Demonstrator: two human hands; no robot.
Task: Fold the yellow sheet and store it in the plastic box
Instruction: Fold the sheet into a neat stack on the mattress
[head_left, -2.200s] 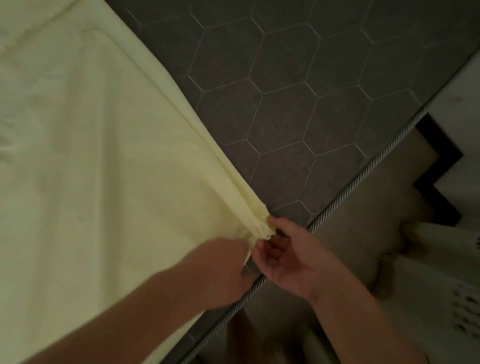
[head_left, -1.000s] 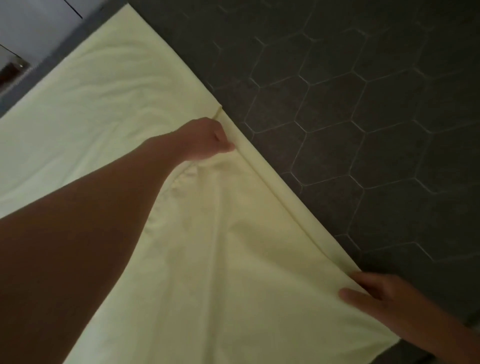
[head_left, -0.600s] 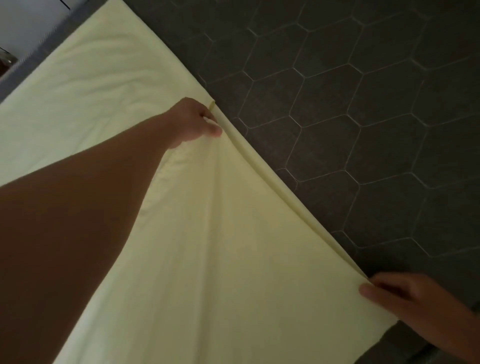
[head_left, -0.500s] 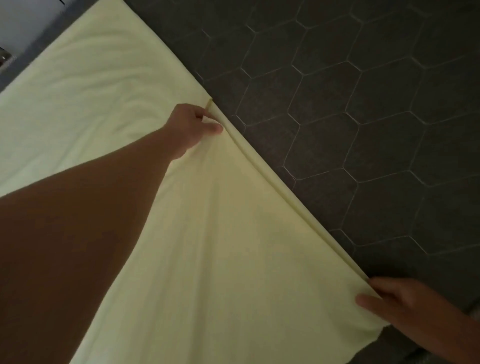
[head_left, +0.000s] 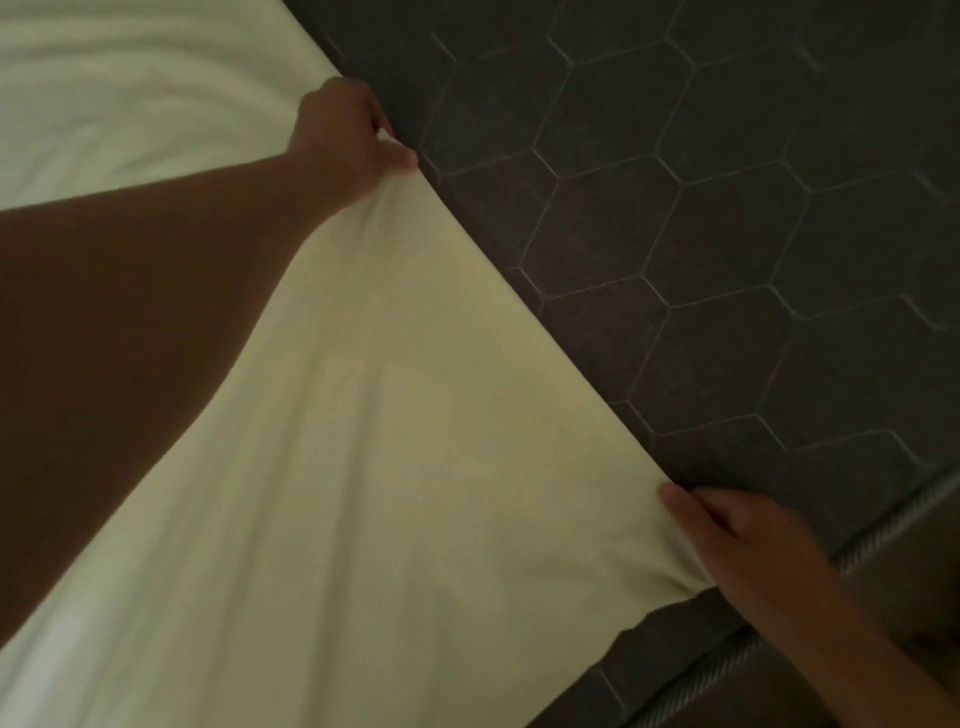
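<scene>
Now | one yellow sheet (head_left: 415, 467) | left hand (head_left: 343, 140), right hand (head_left: 753, 545) (two): fingers seemingly pinching edge

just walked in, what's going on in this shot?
A person is working on a yellow sheet spread over a dark surface with a hexagon pattern. The left hand grips the sheet's edge farther away, and the right hand holds the near corner by the surface's corded border. The edge runs taut between the two hands. No plastic box is in view, so storing has not begun.
</scene>
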